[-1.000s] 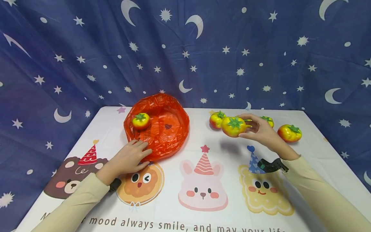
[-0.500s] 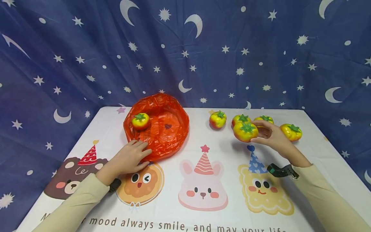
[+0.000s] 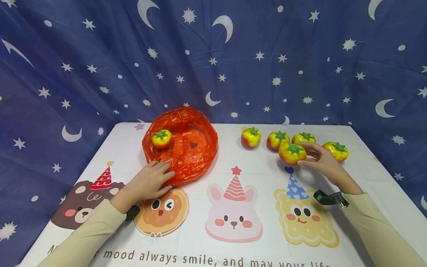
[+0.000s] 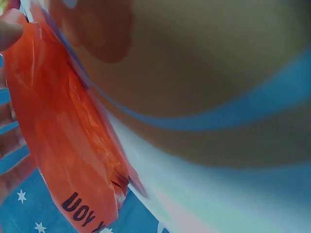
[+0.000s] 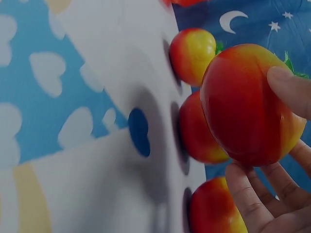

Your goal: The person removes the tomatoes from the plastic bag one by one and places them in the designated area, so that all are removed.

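My right hand [image 3: 321, 163] holds a glossy red-and-yellow toy tomato [image 3: 292, 153] with a green leafy top, raised above the table. In the right wrist view, the thumb lies on one side of this tomato [image 5: 252, 104] and the fingers on the other. My left hand [image 3: 146, 181] grips the near-left rim of an open red plastic bag [image 3: 197, 163]. In the left wrist view, the thumb is in front of the bag wall [image 4: 58, 121] and the fingers lie partly behind it. Another tomato [image 3: 162, 139] sits inside the bag.
Several more tomatoes stand at the back right, among them a left one [image 3: 251, 137], a middle one [image 3: 278, 140] and one [image 3: 336, 151] beyond my right hand. A white cartoon-print cloth [image 3: 233, 155] covers the table. Behind hangs a dark blue moon-and-star curtain [image 3: 186, 74].
My right hand has moved to the right and slightly toward me with the tomato, uncovering tomatoes behind it. My left hand and the bag stay put.
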Demonstrator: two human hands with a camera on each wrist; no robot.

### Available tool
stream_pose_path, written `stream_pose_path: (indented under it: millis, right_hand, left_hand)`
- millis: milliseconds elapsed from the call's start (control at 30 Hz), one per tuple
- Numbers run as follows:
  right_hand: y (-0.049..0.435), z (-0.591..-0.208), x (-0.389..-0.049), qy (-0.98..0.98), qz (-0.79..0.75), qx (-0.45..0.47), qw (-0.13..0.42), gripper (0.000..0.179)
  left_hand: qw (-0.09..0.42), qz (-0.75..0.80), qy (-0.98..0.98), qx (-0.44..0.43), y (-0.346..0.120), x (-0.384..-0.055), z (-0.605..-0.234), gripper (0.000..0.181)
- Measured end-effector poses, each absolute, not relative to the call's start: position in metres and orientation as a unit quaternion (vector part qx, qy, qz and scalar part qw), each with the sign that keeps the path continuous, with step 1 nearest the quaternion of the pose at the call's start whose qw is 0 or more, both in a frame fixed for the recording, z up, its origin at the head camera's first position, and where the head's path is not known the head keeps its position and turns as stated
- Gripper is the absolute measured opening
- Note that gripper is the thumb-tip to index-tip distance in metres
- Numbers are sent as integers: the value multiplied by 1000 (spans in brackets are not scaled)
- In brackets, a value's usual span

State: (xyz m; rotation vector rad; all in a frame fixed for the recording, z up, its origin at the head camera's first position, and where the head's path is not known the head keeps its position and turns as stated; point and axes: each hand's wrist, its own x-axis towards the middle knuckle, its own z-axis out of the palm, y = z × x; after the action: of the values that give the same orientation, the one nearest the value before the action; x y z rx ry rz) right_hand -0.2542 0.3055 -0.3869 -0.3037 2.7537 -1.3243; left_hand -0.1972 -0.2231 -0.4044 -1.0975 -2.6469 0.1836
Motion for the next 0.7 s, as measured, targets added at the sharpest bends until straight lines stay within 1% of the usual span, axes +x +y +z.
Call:
stream_pose_path:
  millis: [233,467,700]
  right_hand:
    - [313,-393,-255,909,-407,-74,50,69]
    - [319,-402,-256,911,-405,-68,36,66]
    - [321,-407,-259,909,-412,-55,39,68]
  left_hand:
    - [121,59,-920,-369,-222,-198,-403,38]
    - [115,62,-922,-365,-222,-197,-403,39]
    - [116,61,-922,-365,-222,-198,-404,39]
